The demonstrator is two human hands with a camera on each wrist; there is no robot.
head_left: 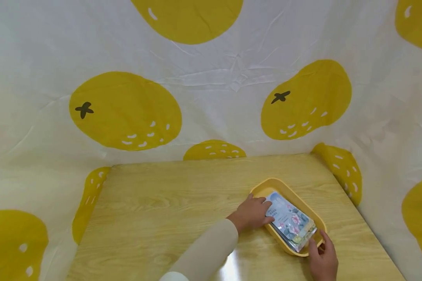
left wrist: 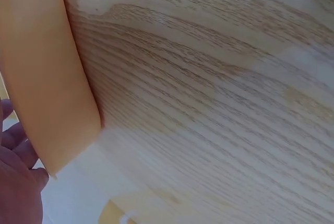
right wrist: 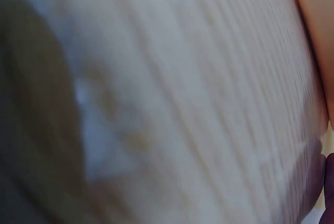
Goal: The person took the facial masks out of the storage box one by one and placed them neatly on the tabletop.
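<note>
A yellow plastic tray (head_left: 286,186) lies slantwise on the wooden table, holding a small stack of flat packets (head_left: 285,214). The top packet is pale blue with pink flowers and a clear, shiny lower end. My left hand (head_left: 253,212) reaches over the tray's left side, fingertips on the packets' upper left edge; its fingers (left wrist: 15,140) show past the tray wall (left wrist: 52,78) in the left wrist view. At the tray's near right corner, my right hand (head_left: 324,257) grips the rim between thumb and fingers. The right wrist view catches only part of that hand (right wrist: 310,182).
The wooden table (head_left: 168,203) reaches back to a white cloth (head_left: 218,113) printed with yellow fruit, which hangs at the back and both sides. The tray sits toward the table's right edge. A bright reflection shows near the front.
</note>
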